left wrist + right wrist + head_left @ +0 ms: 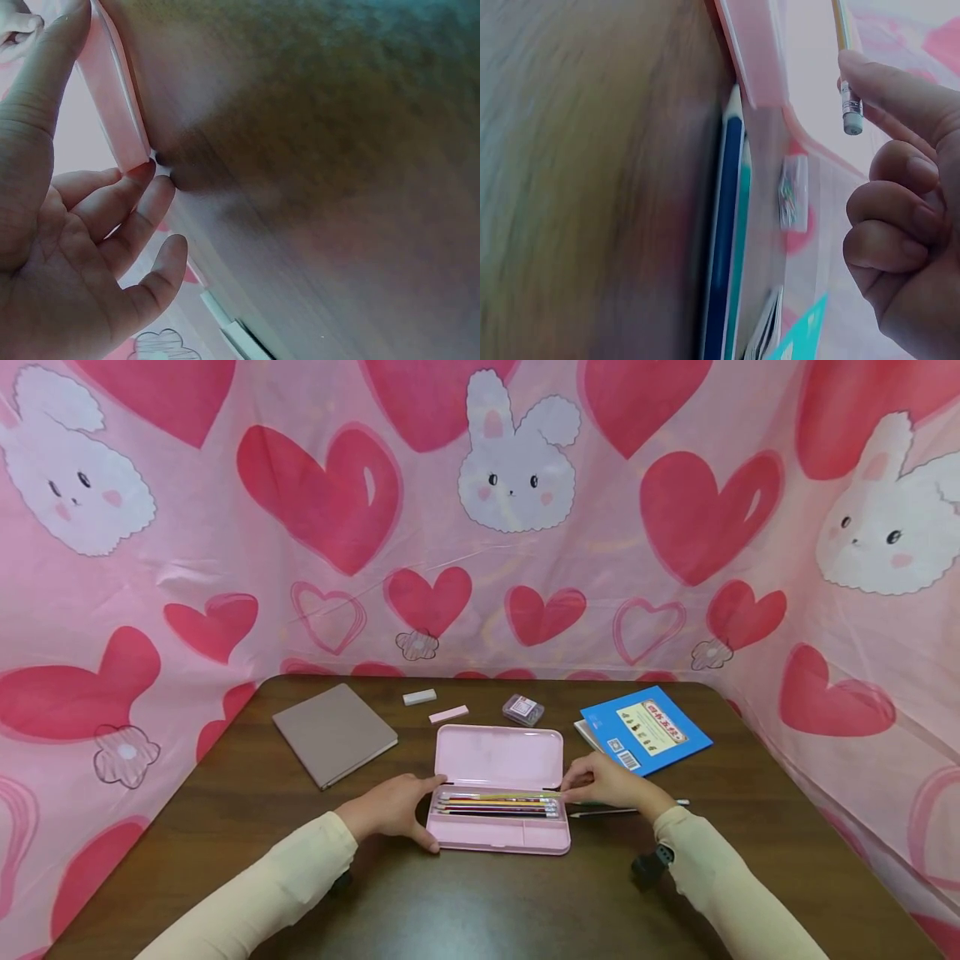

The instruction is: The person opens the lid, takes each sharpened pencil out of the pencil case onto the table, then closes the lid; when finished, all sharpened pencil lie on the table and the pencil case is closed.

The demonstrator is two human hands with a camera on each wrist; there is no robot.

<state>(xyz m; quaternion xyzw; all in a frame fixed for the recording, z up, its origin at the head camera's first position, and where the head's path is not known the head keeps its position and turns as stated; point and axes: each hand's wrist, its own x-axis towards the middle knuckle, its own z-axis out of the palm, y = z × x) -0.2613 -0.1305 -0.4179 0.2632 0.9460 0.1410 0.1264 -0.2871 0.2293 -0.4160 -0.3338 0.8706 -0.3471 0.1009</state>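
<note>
An open pink pencil case (pixel 480 837) lies on the table, its lid tipped back. Several pencils (pixel 497 812) lie side by side in its long compartment; two smaller front compartments show bare pink. My left hand (pixel 388 808) holds the case's left end, thumb at the front corner and fingers at the back. Over the right end, my right hand (pixel 609 783) pinches a yellowish pencil (pixel 851 101) near its eraser end between thumb and forefinger, the other fingers curled. Beneath that hand, a dark blue pencil (pixel 724 217) and a green pencil (pixel 740 225) lie on the table.
Behind the case are a white eraser-like block (pixel 419 697), a thin pink bar (pixel 448 714) and a small clear box (pixel 522 710). A grey-brown notebook (pixel 335 733) lies at the left, a blue book (pixel 682 714) at the right. Printed cloth (pixel 510 560) encloses the table's far sides.
</note>
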